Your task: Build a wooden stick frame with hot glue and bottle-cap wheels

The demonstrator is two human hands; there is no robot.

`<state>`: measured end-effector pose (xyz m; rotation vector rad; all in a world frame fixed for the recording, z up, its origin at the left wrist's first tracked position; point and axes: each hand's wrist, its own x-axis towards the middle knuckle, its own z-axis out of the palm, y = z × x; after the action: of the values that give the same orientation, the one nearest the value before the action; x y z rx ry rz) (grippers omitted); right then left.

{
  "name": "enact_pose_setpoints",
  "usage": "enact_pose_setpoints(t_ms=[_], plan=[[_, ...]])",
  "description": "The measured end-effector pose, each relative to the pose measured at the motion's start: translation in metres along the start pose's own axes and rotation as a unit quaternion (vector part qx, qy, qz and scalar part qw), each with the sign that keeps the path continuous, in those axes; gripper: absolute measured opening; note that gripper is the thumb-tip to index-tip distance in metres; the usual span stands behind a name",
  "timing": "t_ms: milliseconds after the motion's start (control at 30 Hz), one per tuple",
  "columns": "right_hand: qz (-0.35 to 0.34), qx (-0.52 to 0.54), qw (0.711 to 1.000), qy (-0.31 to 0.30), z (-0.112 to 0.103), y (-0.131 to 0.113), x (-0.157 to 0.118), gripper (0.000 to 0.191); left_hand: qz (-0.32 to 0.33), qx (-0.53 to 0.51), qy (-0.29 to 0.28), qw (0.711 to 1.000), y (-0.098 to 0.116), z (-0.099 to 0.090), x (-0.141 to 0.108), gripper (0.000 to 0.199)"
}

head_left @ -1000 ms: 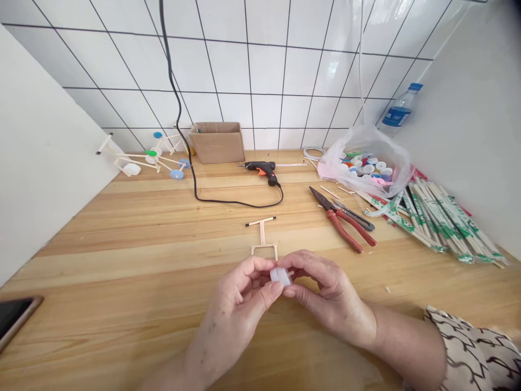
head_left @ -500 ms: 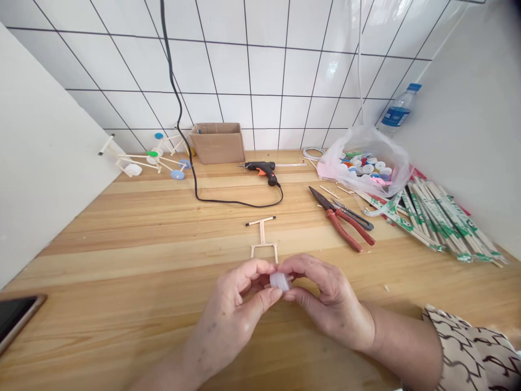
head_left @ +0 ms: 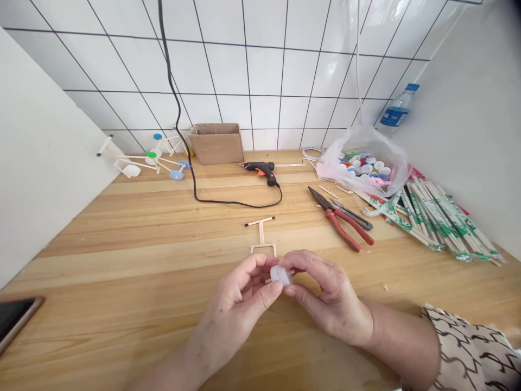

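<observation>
Left hand (head_left: 244, 298) and right hand (head_left: 329, 298) both clamped on 1 white cap (head_left: 280, 275). Stick frame (head_left: 261, 233) lies just beyond both hands.

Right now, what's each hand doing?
Left hand: closed, fingers pinching the whitish cap.
Right hand: closed, fingertips at the same cap's other side.

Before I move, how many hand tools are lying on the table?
3: the black glue gun right of the cardboard box, the red-handled pliers farther right, and the snips beside them. The plastic bag may hide others.
</observation>
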<state>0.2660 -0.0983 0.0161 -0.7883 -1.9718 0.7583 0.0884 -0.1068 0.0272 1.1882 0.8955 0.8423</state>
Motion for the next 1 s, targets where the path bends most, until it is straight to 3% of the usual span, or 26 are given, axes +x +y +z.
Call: enact_pose_setpoints(t_ms=[700,1000], plan=[[0.013,-0.022,1.000,-0.008,0.0020,0.0021,-0.0051,0.023,-0.036,-0.028,0.012,0.999,-0.0067,-0.0036,0.0011,0.014],[0.034,-0.026,0.999,0.011,0.0066,0.0064,-0.0071,0.025,-0.035,-0.029,0.058,0.997,-0.0091,0.0007,0.0049,0.019]])
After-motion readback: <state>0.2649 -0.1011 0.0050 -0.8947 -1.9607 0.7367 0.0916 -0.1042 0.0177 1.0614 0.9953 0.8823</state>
